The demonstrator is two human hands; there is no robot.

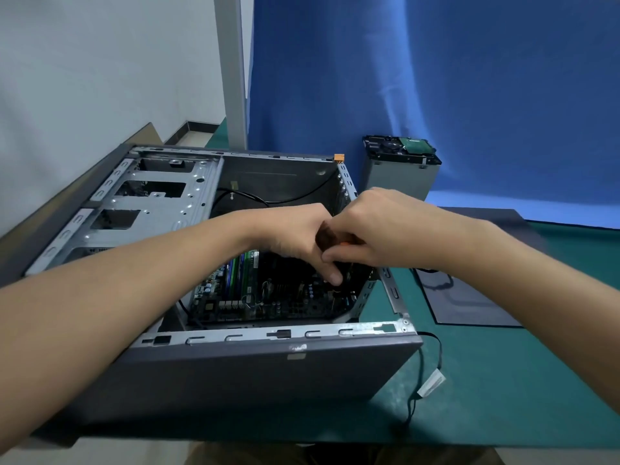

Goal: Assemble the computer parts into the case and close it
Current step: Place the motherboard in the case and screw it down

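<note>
you are holding both hands together over the open computer case (255, 367) at mid-frame. your left hand (295, 234) and right hand (382, 229) are curling their fingers round a small dark part (347, 273) (what it is, i cannot tell) above the motherboard (268, 293). a hard drive cage (401, 169) is standing right of centre.

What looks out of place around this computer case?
The drive cage stands outside the case, behind its far right corner, not yet fitted. A tagged black cable trails loose beside its near right corner.
</note>
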